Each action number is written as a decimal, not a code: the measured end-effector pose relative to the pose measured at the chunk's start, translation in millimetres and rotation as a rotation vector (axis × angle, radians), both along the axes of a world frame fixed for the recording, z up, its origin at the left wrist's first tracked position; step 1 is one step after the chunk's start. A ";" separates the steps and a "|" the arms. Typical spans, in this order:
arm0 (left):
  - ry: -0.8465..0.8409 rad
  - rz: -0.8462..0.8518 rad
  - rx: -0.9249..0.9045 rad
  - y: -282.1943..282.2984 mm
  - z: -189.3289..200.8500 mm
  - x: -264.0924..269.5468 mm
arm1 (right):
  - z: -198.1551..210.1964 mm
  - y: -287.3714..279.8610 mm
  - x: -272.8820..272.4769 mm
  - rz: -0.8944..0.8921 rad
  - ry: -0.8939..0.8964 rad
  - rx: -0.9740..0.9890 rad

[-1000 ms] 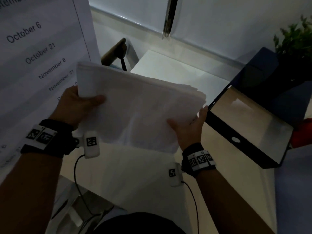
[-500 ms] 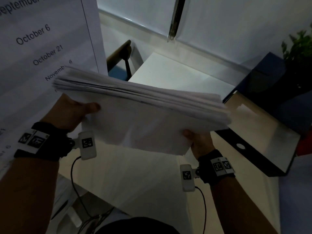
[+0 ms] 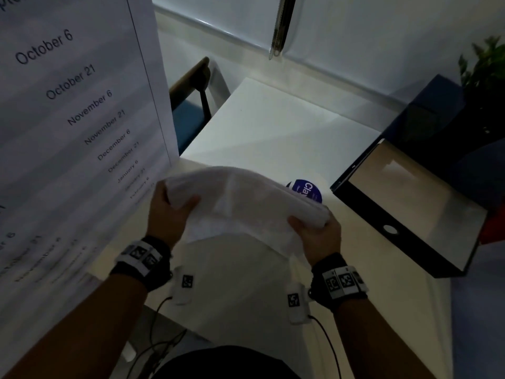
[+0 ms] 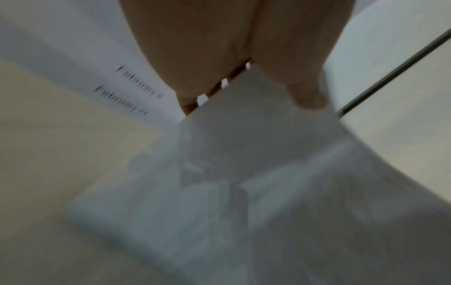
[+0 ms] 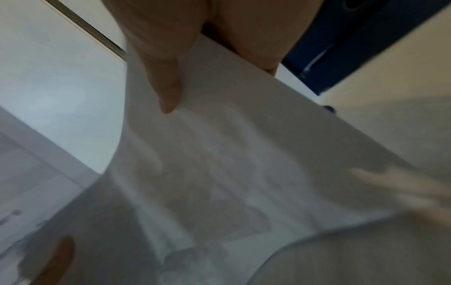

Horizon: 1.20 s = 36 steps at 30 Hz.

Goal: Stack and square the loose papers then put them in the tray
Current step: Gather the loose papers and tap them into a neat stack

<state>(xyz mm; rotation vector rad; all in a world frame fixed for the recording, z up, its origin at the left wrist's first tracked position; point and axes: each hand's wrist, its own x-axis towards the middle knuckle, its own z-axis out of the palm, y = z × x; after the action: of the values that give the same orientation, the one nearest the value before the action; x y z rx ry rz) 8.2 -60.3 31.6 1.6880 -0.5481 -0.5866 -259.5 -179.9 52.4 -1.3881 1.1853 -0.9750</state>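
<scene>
One thick stack of white loose papers (image 3: 246, 203), sheets too many to count, bowed upward, edges blurred, above the pale desk (image 3: 273, 127). Gripped at the left end by the left hand (image 3: 169, 214), thumb (image 4: 305, 92) on top; pinched at the right end by the right hand (image 3: 317, 236), thumb (image 5: 168, 92) over the sheet. One dark rectangular tray (image 3: 410, 214) well right, apparently holding nothing. One round blue sticker (image 3: 306, 190) just beyond the stack.

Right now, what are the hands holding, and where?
A stack of papers: the left hand grips its left end, the right hand its right end.
</scene>
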 end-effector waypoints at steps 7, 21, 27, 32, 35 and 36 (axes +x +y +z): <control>0.044 0.071 -0.095 -11.9 -3.4 -18.4 | -6.2 -3.5 -6.6 -0.029 0.054 0.058; -0.171 0.163 -0.242 -15.8 13.3 -14.5 | 16.6 2.9 -9.3 -0.051 0.049 -0.236; -0.209 0.179 -0.186 -24.9 14.5 -8.6 | 15.7 -0.3 -8.2 -0.030 0.130 -0.275; -0.236 0.169 -0.163 -25.6 16.6 -8.6 | 10.2 -2.3 -10.2 -0.102 0.116 -0.221; -0.254 0.134 -0.176 -23.4 17.2 -7.9 | 9.5 -4.7 -9.4 -0.132 0.144 -0.179; -0.254 0.117 -0.185 -22.9 16.8 -7.0 | 10.0 -5.3 -9.2 -0.152 0.148 -0.164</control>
<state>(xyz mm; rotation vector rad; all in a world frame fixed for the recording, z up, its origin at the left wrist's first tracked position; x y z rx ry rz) 1.2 -83.2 48.4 1.6142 -0.6585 -0.2303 -268.7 -185.2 62.4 -1.5379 1.3623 -1.1116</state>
